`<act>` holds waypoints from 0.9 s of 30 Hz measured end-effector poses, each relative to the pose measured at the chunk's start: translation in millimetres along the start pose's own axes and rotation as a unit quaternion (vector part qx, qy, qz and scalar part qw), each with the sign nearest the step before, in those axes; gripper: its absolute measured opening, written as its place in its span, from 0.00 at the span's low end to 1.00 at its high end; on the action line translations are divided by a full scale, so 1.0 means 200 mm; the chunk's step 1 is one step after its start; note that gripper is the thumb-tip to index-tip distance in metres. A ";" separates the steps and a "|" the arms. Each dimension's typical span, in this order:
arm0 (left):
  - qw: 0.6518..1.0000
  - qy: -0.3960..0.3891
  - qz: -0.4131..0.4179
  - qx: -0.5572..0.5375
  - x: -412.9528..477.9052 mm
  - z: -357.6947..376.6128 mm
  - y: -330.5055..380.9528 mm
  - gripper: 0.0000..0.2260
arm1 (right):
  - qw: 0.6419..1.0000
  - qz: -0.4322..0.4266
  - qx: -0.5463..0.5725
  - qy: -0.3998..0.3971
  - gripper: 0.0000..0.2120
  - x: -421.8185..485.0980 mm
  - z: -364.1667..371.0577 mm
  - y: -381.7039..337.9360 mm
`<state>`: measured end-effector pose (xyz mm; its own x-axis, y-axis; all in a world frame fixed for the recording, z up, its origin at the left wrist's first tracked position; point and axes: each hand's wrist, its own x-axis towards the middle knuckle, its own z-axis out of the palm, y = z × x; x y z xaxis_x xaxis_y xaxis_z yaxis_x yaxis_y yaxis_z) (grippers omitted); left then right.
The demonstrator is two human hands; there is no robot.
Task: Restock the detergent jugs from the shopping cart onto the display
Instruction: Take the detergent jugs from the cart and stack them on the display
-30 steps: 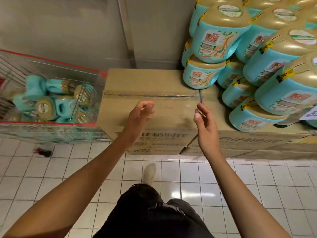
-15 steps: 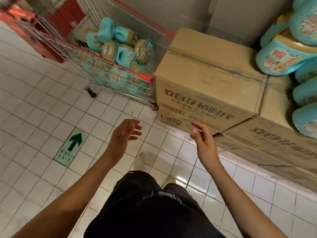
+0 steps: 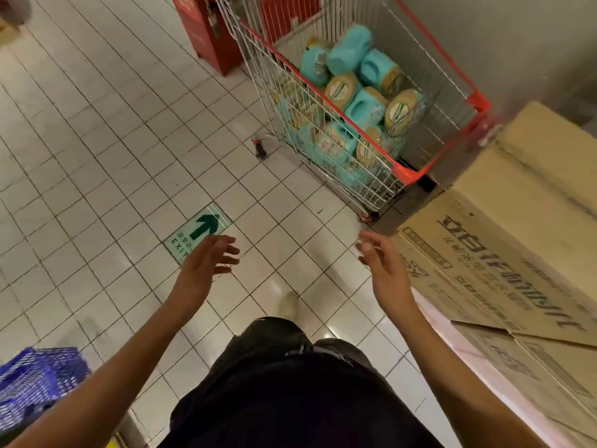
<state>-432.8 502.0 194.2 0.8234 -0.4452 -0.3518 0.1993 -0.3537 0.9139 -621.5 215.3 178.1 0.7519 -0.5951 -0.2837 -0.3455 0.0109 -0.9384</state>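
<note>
Left hand: the left hand hangs over the floor with its grip wide, fingers loosely spread, holding nothing.
Right hand: the right hand is raised with a loose, wide grip, holding nothing, near the printed face of the carton.
Jugs: the teal plastic detergent jugs with tan round caps lie piled on their sides inside the cart, well ahead of both hands.
Cart: the wire shopping cart with a red plastic rim stands against the grey wall; its near corner is just beside the carton's edge, though I cannot tell if they touch.
Cartons: brown printed cardboard cartons run along the right side, their front edge close to the right forearm.
Floor: white square-tiled floor stretches from the hands to the cart's long side and off to the left.
Sign: a green arrow exit sticker lies on the tiles, partly under the left fingertips.
Left edge: a blue plastic mesh basket sits by the left forearm.
Far end: a red box-shaped stand is beside the cart's far end.
</note>
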 end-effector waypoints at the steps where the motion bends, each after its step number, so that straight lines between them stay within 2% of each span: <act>1: 1.000 0.005 -0.002 -0.005 0.04 -0.05 0.02 0.26 | 1.000 -0.004 -0.005 -0.002 0.18 0.05 0.04 -0.03; 8: 1.000 0.004 -0.003 -0.018 0.38 -0.17 0.15 0.17 | 1.000 0.004 -0.011 0.007 0.15 0.26 0.15 -0.13; 12: 0.999 -0.033 0.023 -0.019 0.64 -0.11 0.29 0.20 | 1.000 0.013 -0.020 0.016 0.13 0.40 0.12 -0.17; 18: 0.998 -0.043 0.044 -0.022 1.03 0.01 0.49 0.19 | 0.999 0.021 0.002 0.027 0.11 0.75 0.08 -0.25; 23: 0.999 -0.028 0.029 -0.006 1.34 0.05 0.60 0.22 | 0.999 0.039 0.019 0.021 0.12 1.19 0.04 -0.30; 27: 1.000 -0.003 0.004 -0.001 1.56 0.07 0.66 0.18 | 0.999 0.035 0.027 0.008 0.11 1.56 0.02 -0.38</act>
<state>-156.3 305.3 203.0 0.8218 -0.4528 -0.3460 0.1944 -0.3480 0.9171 -358.5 31.9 160.9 0.7172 -0.6043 -0.3470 -0.3669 0.0959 -0.9253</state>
